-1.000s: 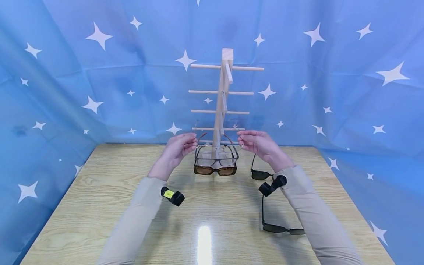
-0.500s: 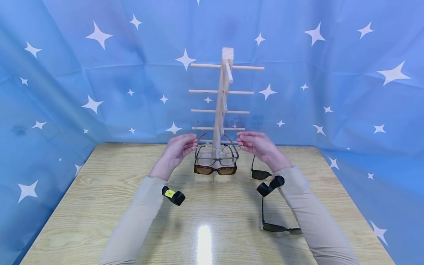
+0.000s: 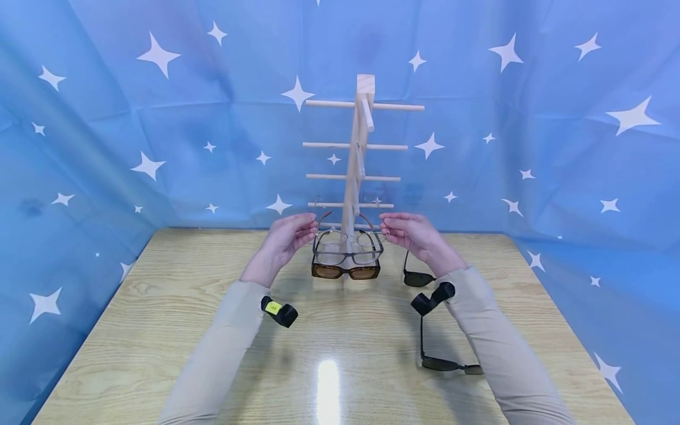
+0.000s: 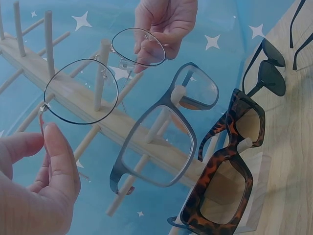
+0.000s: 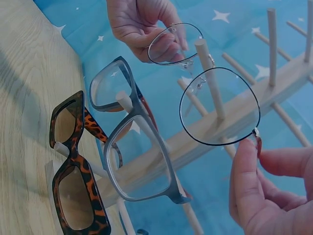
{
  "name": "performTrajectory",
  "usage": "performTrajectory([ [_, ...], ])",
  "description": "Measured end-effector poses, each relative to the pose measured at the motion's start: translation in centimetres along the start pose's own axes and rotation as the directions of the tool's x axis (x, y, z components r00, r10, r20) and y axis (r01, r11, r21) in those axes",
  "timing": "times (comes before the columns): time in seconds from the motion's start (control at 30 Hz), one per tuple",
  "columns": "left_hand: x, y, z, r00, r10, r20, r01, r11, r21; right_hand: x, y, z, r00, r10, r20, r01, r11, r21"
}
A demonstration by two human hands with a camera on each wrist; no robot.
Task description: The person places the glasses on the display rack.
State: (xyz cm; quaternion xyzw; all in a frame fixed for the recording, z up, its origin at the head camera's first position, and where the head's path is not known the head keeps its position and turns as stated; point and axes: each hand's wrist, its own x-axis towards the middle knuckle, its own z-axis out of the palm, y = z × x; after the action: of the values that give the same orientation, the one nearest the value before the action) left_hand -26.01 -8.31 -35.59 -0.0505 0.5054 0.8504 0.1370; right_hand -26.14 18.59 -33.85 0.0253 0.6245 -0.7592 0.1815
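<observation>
My left hand (image 3: pixel 284 241) and right hand (image 3: pixel 417 236) pinch the two temples of thin wire-rimmed round glasses (image 5: pixel 220 106), near the hinges. The glasses face me in front of a wooden eyewear stand (image 3: pixel 353 171), with a peg's end close behind the bridge in both wrist views. Just below on the stand hang grey-framed glasses (image 4: pixel 159 147), their bridge over a peg. Lower still, tortoiseshell sunglasses (image 4: pixel 222 191) with brown lenses hang on the bottom peg. The rear parts of the wire temples are hard to see against the backdrop.
Dark sunglasses (image 3: pixel 418 278) lie on the wooden table (image 3: pixel 159 330) to the right of the stand. Another dark pair (image 3: pixel 440 364) lies nearer, partly hidden by my right sleeve. Bare crossbars and front pegs fill the stand's upper part. A blue starred cloth (image 3: pixel 212 118) hangs behind.
The wire-rimmed glasses have tilted slightly, so their lenses look rounder in the head view. My right hand has shifted a little left, and both hands keep their grip.
</observation>
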Motion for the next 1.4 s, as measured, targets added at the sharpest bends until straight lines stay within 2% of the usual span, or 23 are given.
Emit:
performTrajectory([
  [0.37, -0.1, 0.0, -0.3, 1.0, -0.007, 0.003, 0.007, 1.0, -0.003, -0.4, 0.2, -0.1, 1.0, -0.009, -0.002, 0.009, 1.0, 0.003],
  [0.73, -1.2, -0.9, -1.9, 1.0, -0.001, -0.006, 0.001, 0.998, 0.065, -2.7, 1.5, -1.3, 0.999, -0.04, 0.029, 0.042, 0.998, -0.056],
  [1.0, -2.6, -1.7, -2.4, 0.999, 0.018, 0.039, -0.023, 0.991, 0.132, -5.0, 2.6, -1.9, 0.989, -0.105, 0.1, 0.109, 0.994, -0.032],
  [1.17, -3.3, -2.6, -2.4, 0.997, 0.05, 0.064, -0.061, 0.978, 0.197, -6.0, 3.1, -1.9, 0.992, -0.097, 0.077, 0.102, 0.992, -0.067],
  [1.4, -3.9, -4.3, -2.4, 0.988, 0.085, 0.126, -0.117, 0.953, 0.281, -7.4, 3.9, -2.5, 0.987, -0.134, 0.086, 0.143, 0.983, -0.112],
])
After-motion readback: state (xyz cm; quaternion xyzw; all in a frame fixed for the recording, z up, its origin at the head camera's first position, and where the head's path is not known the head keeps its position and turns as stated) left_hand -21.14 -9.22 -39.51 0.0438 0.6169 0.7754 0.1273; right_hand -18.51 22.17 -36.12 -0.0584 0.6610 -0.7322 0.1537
